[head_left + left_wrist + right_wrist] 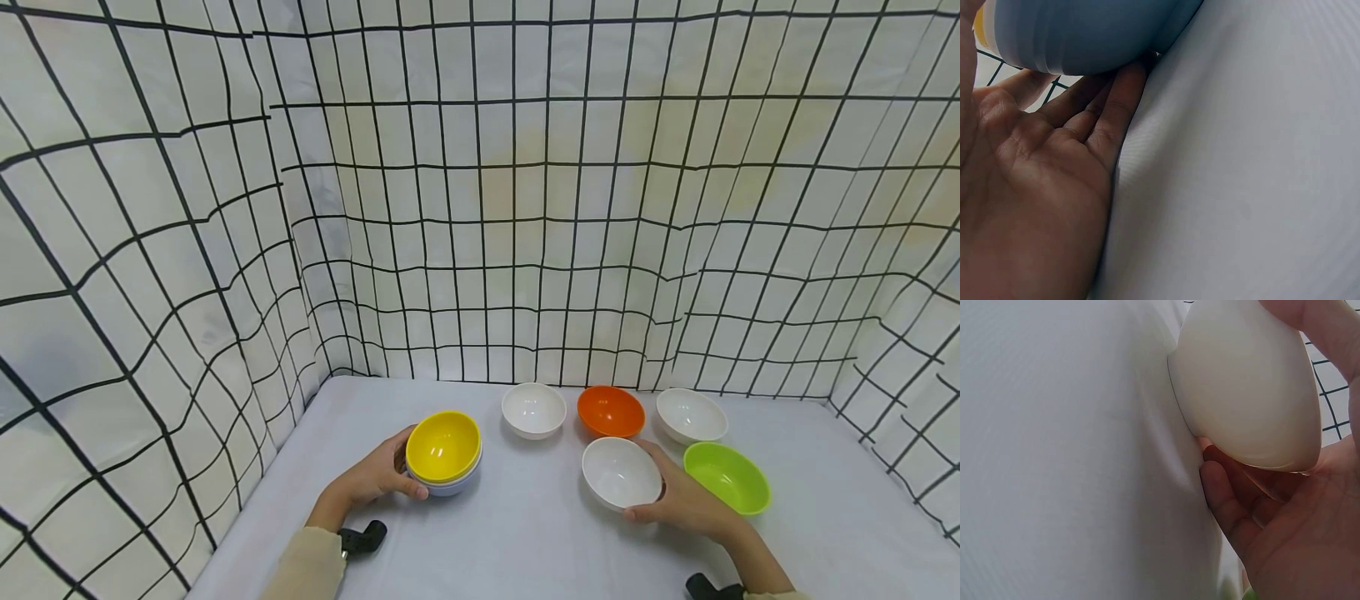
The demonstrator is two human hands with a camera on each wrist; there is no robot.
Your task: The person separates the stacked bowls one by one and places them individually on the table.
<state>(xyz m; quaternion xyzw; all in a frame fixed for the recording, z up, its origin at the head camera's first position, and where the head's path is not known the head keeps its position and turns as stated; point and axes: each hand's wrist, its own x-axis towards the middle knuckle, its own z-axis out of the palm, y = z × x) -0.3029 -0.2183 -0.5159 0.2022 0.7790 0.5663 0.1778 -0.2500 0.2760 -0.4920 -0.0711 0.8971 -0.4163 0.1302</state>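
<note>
On the left of the head view stands a nested stack of bowls, with a yellow bowl on top, a white rim under it and a light blue bowl at the bottom. My left hand grips this stack from its left side, thumb in front. The left wrist view shows fingers against the blue bowl, low by the cloth. To the right, my right hand holds a white bowl by its right side. In the right wrist view that bowl is upright, its base at or close to the cloth.
Behind, in a row, are a white bowl, an orange bowl and another white bowl. A green bowl lies just beyond my right hand. White cloth covers the table; black-gridded white walls enclose it.
</note>
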